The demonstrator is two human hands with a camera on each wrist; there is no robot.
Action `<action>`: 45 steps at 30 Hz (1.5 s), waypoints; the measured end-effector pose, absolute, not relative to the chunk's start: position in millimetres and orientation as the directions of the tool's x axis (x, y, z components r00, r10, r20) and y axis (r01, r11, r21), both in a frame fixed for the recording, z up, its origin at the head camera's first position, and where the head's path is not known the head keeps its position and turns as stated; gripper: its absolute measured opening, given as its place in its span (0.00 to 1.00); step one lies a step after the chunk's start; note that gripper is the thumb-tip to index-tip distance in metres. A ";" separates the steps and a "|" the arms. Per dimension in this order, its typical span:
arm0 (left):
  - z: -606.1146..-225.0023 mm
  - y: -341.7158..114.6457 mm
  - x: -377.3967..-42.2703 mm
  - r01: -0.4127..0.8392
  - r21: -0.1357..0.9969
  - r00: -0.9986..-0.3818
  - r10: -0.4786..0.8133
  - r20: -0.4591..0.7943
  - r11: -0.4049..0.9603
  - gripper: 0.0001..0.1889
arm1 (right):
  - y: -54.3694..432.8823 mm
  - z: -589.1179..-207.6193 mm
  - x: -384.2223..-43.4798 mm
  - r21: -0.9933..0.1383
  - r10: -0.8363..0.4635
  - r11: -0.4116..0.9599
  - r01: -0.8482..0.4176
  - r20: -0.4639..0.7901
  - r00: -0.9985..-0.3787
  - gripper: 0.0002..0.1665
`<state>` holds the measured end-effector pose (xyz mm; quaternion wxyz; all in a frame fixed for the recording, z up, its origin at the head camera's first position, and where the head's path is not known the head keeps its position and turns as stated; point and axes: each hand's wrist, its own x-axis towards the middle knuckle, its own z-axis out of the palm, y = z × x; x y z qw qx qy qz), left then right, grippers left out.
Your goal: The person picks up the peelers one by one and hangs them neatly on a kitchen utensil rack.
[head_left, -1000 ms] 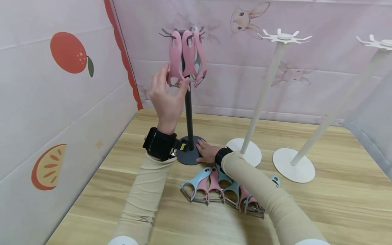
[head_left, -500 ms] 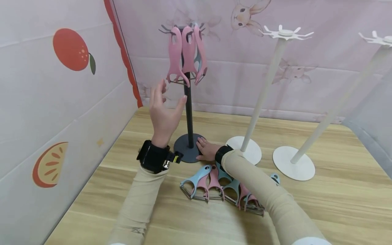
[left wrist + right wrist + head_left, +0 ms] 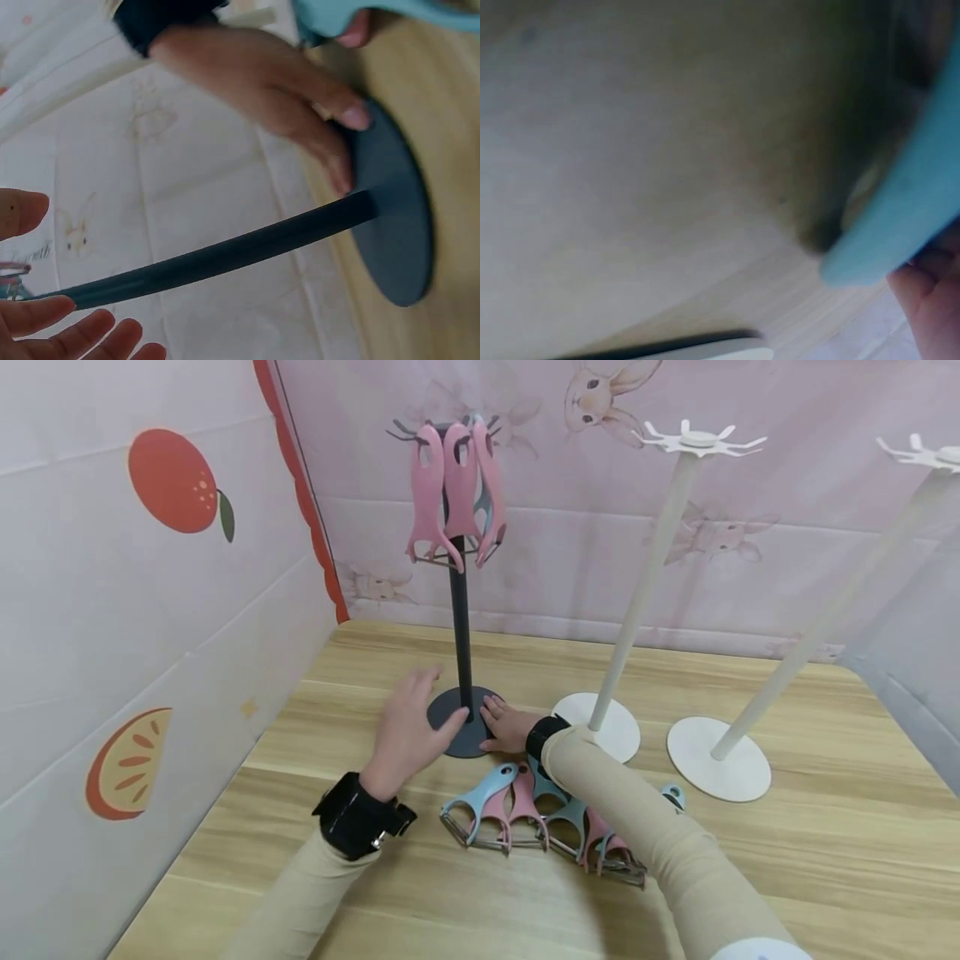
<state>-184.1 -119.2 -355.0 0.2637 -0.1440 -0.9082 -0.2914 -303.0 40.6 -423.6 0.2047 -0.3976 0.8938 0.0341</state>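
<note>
My right hand (image 3: 512, 730) rests with its fingers on the round base (image 3: 465, 743) of a dark hook stand (image 3: 461, 627). In the left wrist view, that hand (image 3: 277, 97) lies on the base's edge. My left hand (image 3: 405, 735) is beside the stand, low over the table, fingers spread and holding nothing. Several Y-shaped peelers hang from the stand's hooks: pink peelers (image 3: 427, 493) in front, with a light blue peeler (image 3: 483, 506) partly hidden behind. Loose blue and pink peelers lie heaped near my right wrist, including a blue peeler (image 3: 483, 797); my right forearm hides some.
To the right stand two white hook stands, a nearer-to-centre white stand (image 3: 648, 577) and a farther white stand (image 3: 828, 618), with bare hooks. A printed cloth wall (image 3: 570, 552) closes the back, and another wall (image 3: 225, 643) runs along the left of the wooden table (image 3: 420, 893).
My left hand has let go of the front pink peeler and come down beside the stand's base. The peeler hangs on its hook. My right hand has stayed on the base.
</note>
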 end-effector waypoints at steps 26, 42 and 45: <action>-410.4 -88.1 -149.9 0.438 0.243 -0.899 0.431 0.084 0.866 0.20 | 40.2 -423.7 -300.7 -0.125 -0.705 0.684 -0.718 -0.365 -0.608 0.40; -413.1 -84.4 -154.8 0.384 0.297 -0.910 0.412 -0.035 0.874 0.15 | 42.2 -423.0 -299.7 -0.137 -0.718 0.674 -0.726 -0.352 -0.600 0.40; -412.1 -84.9 -154.6 0.388 0.295 -0.908 0.417 -0.038 0.873 0.14 | 42.0 -422.2 -299.2 -0.139 -0.714 0.678 -0.722 -0.356 -0.603 0.40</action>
